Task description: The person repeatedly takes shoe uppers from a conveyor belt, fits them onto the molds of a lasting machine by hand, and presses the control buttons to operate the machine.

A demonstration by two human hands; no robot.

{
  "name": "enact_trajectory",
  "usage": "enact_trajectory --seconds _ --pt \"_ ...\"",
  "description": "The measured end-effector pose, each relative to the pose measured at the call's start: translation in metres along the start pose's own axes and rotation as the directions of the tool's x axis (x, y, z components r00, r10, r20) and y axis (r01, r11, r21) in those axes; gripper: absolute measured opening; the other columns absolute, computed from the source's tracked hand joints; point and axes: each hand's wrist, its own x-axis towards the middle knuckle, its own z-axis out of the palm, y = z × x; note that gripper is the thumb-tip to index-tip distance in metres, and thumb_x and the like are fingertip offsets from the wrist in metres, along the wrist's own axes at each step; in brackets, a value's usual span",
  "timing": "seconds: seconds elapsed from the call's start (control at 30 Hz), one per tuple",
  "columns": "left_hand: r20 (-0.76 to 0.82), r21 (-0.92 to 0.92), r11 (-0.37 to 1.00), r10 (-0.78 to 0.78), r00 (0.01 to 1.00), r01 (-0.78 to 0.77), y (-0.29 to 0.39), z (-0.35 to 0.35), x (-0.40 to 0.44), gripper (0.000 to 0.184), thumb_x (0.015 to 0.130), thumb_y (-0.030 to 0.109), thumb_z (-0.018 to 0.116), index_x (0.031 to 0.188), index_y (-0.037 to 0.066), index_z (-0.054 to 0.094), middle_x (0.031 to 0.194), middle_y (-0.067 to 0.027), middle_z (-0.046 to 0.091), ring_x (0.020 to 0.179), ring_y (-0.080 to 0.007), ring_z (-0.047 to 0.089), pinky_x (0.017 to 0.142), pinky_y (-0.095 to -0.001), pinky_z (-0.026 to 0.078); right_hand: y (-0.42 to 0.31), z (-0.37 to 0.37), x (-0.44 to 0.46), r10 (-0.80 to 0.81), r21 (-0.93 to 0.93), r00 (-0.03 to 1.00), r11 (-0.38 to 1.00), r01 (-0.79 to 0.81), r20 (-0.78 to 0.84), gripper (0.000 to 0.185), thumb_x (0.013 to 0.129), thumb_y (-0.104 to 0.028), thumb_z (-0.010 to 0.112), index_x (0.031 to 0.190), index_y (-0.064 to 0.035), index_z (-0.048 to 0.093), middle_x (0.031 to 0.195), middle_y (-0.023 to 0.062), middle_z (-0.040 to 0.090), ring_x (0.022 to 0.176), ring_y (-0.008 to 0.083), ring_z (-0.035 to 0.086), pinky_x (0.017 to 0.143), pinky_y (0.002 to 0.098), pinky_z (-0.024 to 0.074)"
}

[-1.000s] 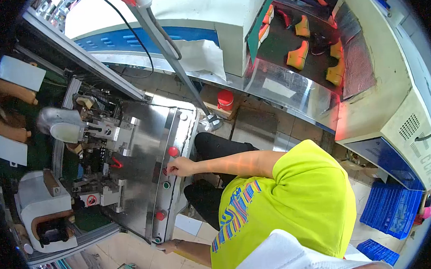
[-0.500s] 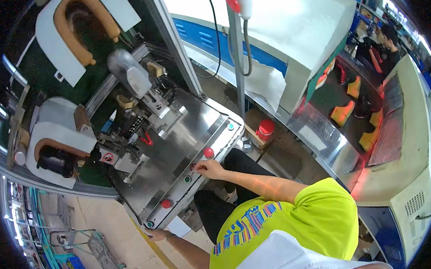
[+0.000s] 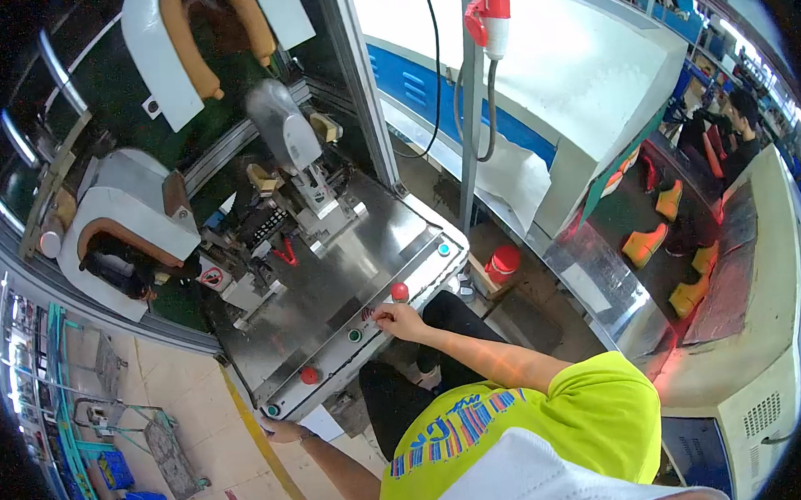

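Note:
My right hand (image 3: pixel 398 322) rests on the front control panel of a metal-topped machine (image 3: pixel 347 262), between a green button (image 3: pixel 354 335) and a red button (image 3: pixel 399 292). Its fingers are drawn together at a small dark-red spot on the panel; what they hold, if anything, is too small to make out. At the panel's lower left corner, my left hand (image 3: pixel 285 431) reaches to the edge beside another green button (image 3: pixel 273 411), fingers stretched out and partly hidden. A second red button (image 3: pixel 309 375) sits between the hands.
Padded clamps (image 3: pixel 123 228) and a grey shoe-shaped form (image 3: pixel 281 125) stand over the machine bed. To the right, a conveyor carries orange-yellow boots (image 3: pixel 645 244), with a person (image 3: pixel 730 138) beyond. A red container (image 3: pixel 503 261) stands beside a post (image 3: pixel 471 110). A cart (image 3: pixel 171 452) stands at left.
The head view has shifted, so the machine and conveyor appear further right. Both hands keep about the same places on the panel.

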Motion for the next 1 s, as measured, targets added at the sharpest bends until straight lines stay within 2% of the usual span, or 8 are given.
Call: enact_trajectory --seconds 0.13,0.27,0.37,0.5,0.6,0.7,0.9,1.0 --pt "-0.061 -0.006 0.994 -0.106 0.993 0.106 0.011 0.002 -0.01 0.045 0.083 0.029 0.063 0.102 -0.011 0.055 0.098 -0.021 0.06 0.084 -0.0228 0.058 0.072 -0.0336 0.049 0.0 0.0 0.0 -0.006 -0.056 1.0 0.998 0.006 0.003 0.012 0.08 -0.003 0.059 0.091 -0.0011 0.061 0.074 0.007 0.064 0.069 0.0125 0.061 0.062 0.0263 0.0464" --pt "-0.009 0.007 0.991 -0.13 0.991 0.13 0.015 -0.001 -0.009 0.047 0.084 0.028 0.062 0.107 -0.011 0.051 0.102 -0.0215 0.058 0.085 -0.0246 0.058 0.075 -0.035 0.048 0.003 0.002 0.002 0.042 0.052 0.999 0.998 -0.044 0.034 0.011 0.081 -0.004 0.06 0.091 0.0002 0.06 0.071 0.006 0.063 0.066 0.0111 0.061 0.059 0.0245 0.0463" --pt "-0.077 -0.007 1.0 0.011 0.997 -0.012 0.026 0.003 -0.018 0.037 0.081 0.023 0.058 0.094 -0.011 0.061 0.09 -0.0166 0.064 0.077 -0.0215 0.06 0.068 -0.0334 0.049 0.008 0.004 0.003 0.04 0.014 0.999 0.999 -0.04 0.022 0.013 0.08 -0.005 0.059 0.092 -0.0014 0.061 0.072 0.0073 0.064 0.065 0.0145 0.062 0.06 0.0277 0.0472" --pt "-0.123 0.095 0.995 0.03 0.992 -0.018 0.027 0.003 -0.019 0.036 0.08 0.021 0.056 0.095 -0.011 0.062 0.092 -0.0152 0.065 0.077 -0.0191 0.06 0.067 -0.0333 0.048 0.016 0.006 0.006 0.064 0.02 0.997 0.998 -0.065 0.044 0.01 0.082 -0.001 0.058 0.092 0.0019 0.06 0.075 0.0062 0.063 0.068 0.0117 0.062 0.061 0.0236 0.0479" --pt "-0.047 0.014 1.0 -0.02 0.999 0.021 0.05 0.004 -0.028 0.037 0.08 0.023 0.056 0.094 -0.011 0.062 0.091 -0.0153 0.064 0.078 -0.02 0.06 0.068 -0.0335 0.048 0.017 0.007 0.006 0.073 0.026 0.996 0.997 -0.074 0.041 0.01 0.082 -0.001 0.057 0.092 0.0023 0.06 0.076 0.0065 0.064 0.07 0.0119 0.063 0.062 0.0235 0.0484" --pt "-0.077 0.011 1.0 0.015 0.997 -0.014 0.052 0.005 -0.03 0.039 0.08 0.025 0.055 0.091 -0.011 0.062 0.089 -0.0153 0.064 0.078 -0.0206 0.06 0.068 -0.0337 0.048 0.013 0.006 0.006 0.082 0.013 0.996 0.997 -0.083 0.035 0.01 0.082 0.0 0.058 0.091 0.0027 0.06 0.076 0.0066 0.064 0.07 0.0117 0.063 0.062 0.0236 0.0485" --pt "-0.056 0.046 0.999 0.018 0.998 -0.015 0.047 0.002 -0.027 0.038 0.081 0.021 0.06 0.101 -0.011 0.057 0.097 -0.0155 0.062 0.08 -0.02 0.058 0.071 -0.0334 0.048 0.023 0.01 0.005 0.049 0.065 0.999 0.997 -0.048 -0.01 0.009 0.082 0.001 0.058 0.091 0.0027 0.059 0.075 0.0056 0.063 0.071 0.0111 0.062 0.063 0.0228 0.0481" --pt "-0.02 0.04 0.993 -0.106 0.994 0.107 0.045 0.0 -0.025 0.046 0.085 0.029 0.061 0.107 -0.011 0.05 0.102 -0.0206 0.056 0.09 -0.0255 0.056 0.078 -0.0355 0.047 0.014 0.007 0.004 0.069 0.059 0.998 0.996 -0.069 0.001 0.009 0.082 0.001 0.058 0.091 0.0025 0.059 0.075 0.0057 0.063 0.071 0.0108 0.062 0.063 0.0226 0.0481"
